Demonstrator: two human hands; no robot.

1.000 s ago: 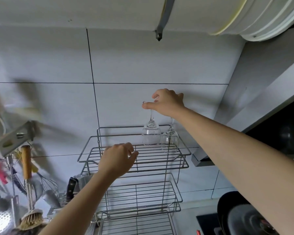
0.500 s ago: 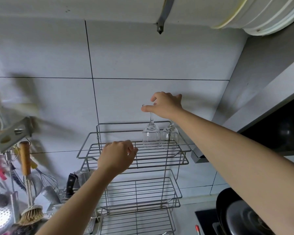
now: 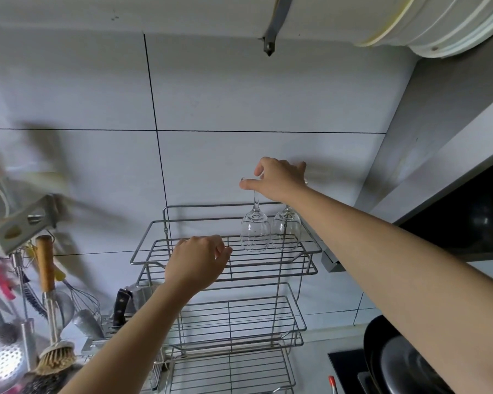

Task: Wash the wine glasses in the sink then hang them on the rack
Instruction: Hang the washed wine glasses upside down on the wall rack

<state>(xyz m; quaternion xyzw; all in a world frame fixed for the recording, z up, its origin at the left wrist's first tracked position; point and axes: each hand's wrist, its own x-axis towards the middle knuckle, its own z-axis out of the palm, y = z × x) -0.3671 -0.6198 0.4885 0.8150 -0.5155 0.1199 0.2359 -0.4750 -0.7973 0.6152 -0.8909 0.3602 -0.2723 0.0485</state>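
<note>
Now lower: both glasses down at the rack's top tier

So, vs. 1 s ago our right hand (image 3: 276,179) sits closer to the rack (image 3: 205,206). The gap btw. knuckles and back rail shrinks, then holds about level over the last half sec. The hand grasps the left-side glass (image 3: 255,233) and the right-side glass (image 3: 286,234) upside down. Their feet are pinched btw. fingers and thumb, stems hanging below. The bowls hang side by side, just about touching, with rims at the level of the top shelf (image 3: 254,264) wires, toward its back right corner. Whether the rims already rest on the wires, we can't tell.

Our left hand (image 3: 198,260) stays in front of that shelf's front rail with fingers curled, approx. the same spot rel. to the rack throughout. Whether it grips the wire or only hovers before it, we can't tell.

For the task: washing looks done for this pair (sink is out of view) & we're in the placing step. The descent has slowed, so we judge contact is near. No hanging slot shows, so where the feet should catch is unclear. Glass on wire wants a soft touch-down. The rims could slip btw. wires, or the bowls clink, if we let go early.
</note>
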